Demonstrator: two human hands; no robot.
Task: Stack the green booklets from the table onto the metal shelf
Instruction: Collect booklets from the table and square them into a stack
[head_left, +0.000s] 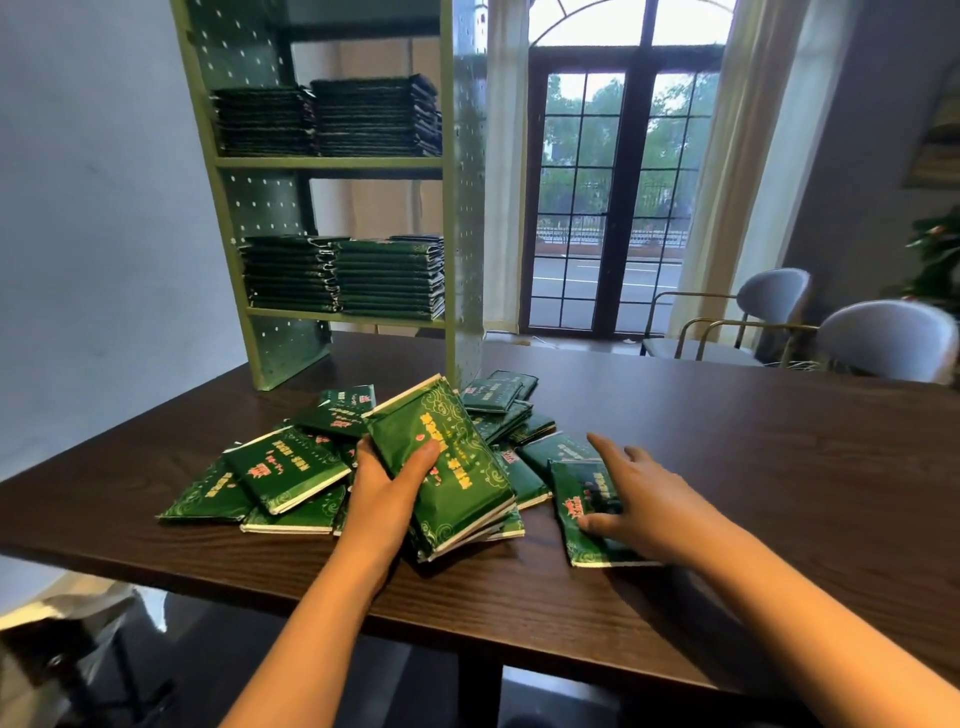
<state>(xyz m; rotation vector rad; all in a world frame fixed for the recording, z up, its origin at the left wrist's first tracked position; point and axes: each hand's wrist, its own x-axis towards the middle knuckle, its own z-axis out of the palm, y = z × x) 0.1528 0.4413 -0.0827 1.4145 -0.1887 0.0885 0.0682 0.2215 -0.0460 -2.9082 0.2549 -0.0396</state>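
Two bare forearms (322, 613) are reaching in over the near edge of the dark wooden desk (753, 467). The left hand (387, 480) is gripping a tilted bundle of green booklets (447, 467), perhaps three or four, thumb curled over the cover. The right hand (652, 512) is lying flat, fingers spread, on a single booklet (582, 525). Loose booklets (280, 467) are crowding the way to the metal shelf (332, 162), which is standing far left and carrying stacks (374, 280). Bare wood is stretching right towards chairs (883, 338) and a glazed door (613, 197).

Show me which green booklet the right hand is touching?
The booklet lying flat at the pile's right end, under the right hand. The left hand grips a tilted stack instead.
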